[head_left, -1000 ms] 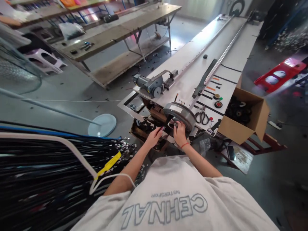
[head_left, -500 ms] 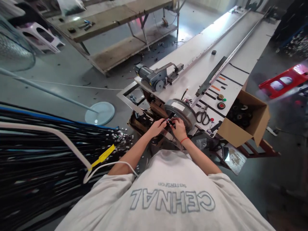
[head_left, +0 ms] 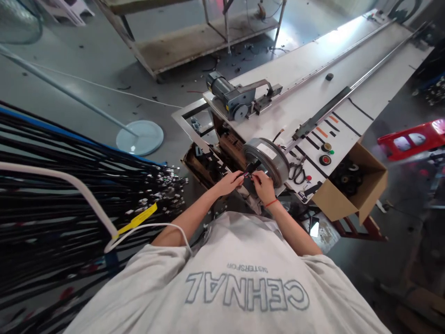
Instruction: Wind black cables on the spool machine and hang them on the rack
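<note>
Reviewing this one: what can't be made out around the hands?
- Small dark piece, head view: too small to identify; fingertips cover it.
- Left hand, right hand: grip unclear, fingers overlap.
- Cardboard box contents: dark, blurred.
- Scissors: partly behind the round drum.

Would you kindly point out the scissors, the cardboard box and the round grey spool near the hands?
scissors [head_left: 298, 172]: head view, on the black handles.
cardboard box [head_left: 333, 202]: head view, on its near outer wall.
round grey spool [head_left: 274, 157]: head view, on its right rim.
</note>
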Available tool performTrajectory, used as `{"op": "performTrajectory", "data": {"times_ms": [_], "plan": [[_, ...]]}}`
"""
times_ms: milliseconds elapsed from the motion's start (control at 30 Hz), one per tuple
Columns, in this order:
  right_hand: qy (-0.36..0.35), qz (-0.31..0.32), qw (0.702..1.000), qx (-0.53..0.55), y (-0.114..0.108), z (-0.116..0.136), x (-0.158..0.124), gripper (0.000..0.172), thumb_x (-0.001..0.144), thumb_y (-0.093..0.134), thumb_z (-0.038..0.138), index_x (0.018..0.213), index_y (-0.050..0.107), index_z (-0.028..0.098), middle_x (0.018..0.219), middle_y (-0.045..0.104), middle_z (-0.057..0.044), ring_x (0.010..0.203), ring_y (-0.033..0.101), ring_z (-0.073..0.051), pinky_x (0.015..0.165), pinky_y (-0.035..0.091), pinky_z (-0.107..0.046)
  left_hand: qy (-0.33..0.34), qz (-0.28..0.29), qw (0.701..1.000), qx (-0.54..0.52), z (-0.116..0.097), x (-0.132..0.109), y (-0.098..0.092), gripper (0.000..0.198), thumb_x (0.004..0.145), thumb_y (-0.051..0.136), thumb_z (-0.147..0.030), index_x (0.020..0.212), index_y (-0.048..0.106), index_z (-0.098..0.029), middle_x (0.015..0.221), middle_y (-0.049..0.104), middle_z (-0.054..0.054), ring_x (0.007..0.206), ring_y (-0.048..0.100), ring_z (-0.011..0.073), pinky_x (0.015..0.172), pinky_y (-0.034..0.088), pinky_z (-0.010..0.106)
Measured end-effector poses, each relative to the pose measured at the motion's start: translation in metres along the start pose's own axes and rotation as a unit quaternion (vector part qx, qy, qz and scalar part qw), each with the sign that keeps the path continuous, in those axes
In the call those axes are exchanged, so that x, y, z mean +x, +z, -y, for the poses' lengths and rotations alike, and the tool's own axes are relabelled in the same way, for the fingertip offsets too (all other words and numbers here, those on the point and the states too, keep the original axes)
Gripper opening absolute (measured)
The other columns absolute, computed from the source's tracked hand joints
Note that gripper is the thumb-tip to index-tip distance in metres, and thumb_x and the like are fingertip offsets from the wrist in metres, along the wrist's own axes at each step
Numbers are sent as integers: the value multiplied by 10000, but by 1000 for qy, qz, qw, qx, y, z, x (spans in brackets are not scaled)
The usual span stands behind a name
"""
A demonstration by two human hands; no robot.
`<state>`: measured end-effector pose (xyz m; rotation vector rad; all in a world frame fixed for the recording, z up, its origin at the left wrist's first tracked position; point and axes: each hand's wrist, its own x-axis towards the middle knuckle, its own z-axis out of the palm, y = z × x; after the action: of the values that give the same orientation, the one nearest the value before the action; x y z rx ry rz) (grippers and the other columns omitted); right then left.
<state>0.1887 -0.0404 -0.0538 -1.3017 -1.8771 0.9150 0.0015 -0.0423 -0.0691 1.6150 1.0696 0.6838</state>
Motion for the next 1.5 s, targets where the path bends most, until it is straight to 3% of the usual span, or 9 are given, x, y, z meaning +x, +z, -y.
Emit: {"op": "performTrajectory", "data": {"times_ms": [200,500,700,833,933,1100,1233,1333,1500], "plan": [[-98,72,992,-44,-5,12,28,305,923,432,276,1171,583,182,1230,562,-126,1141,524,-221,1019,396,-386,12,16,999,39,7,4,10,322,953,313,-398,774,470,-182,651,534,-7,592,483,122,632,394,243],[-74,101,977,-173,4,0,39,446,966,393,407,567,499,237,677,572,-57,869,555,-203,981,372,-362,-41,-58,988,139,-8,-11,20,279,830,567,-367,1015,591,-159,827,659,71,731,607,206,708,437,282],[-58,79,990,-97,10,-2,50,530,931,409,509,471,364,251,541,456,-29,673,506,-182,923,389,-357,-321,-155,925,134,61,-107,31,56,719,621,-143,749,598,-183,618,613,-5,628,576,167,598,373,224],[-79,58,992,-85,9,-5,49,515,914,438,487,464,349,253,521,418,-21,639,462,-183,887,386,-368,-412,-243,860,176,64,-162,-26,128,675,631,-45,736,592,-150,583,552,-23,670,543,161,651,381,233],[-82,53,992,-84,7,-8,51,499,917,442,464,473,368,251,522,422,-20,629,456,-180,862,382,-364,-414,-352,805,236,30,-169,-110,241,835,497,-72,1057,588,-97,1055,612,63,1028,508,190,929,359,309],[-128,39,977,-167,7,-15,58,496,969,324,385,507,416,233,556,492,-36,622,486,-177,789,394,-353,-242,-448,751,420,-20,-170,-201,345,958,415,-218,1193,519,12,1187,557,100,1211,439,236,1060,244,436],[-136,30,969,-206,7,-7,49,467,990,263,294,618,532,208,680,585,-60,703,555,-182,808,420,-354,-325,-379,768,401,5,-192,-164,307,923,457,-255,1130,616,-94,1046,674,61,993,590,186,916,411,317],[-171,25,971,-163,-5,18,24,285,962,370,274,858,623,194,946,635,-104,956,579,-226,896,435,-406,-397,-177,824,363,48,-203,-103,246,775,611,-223,999,692,-162,957,726,55,934,635,225,872,446,305],[-230,-7,972,-45,-59,49,-17,184,898,484,226,1049,587,244,1189,586,-100,1138,541,-257,943,450,-476,-258,-47,938,225,56,-147,-21,359,839,543,-376,1116,644,-169,1054,714,96,961,656,237,864,489,323]]}}
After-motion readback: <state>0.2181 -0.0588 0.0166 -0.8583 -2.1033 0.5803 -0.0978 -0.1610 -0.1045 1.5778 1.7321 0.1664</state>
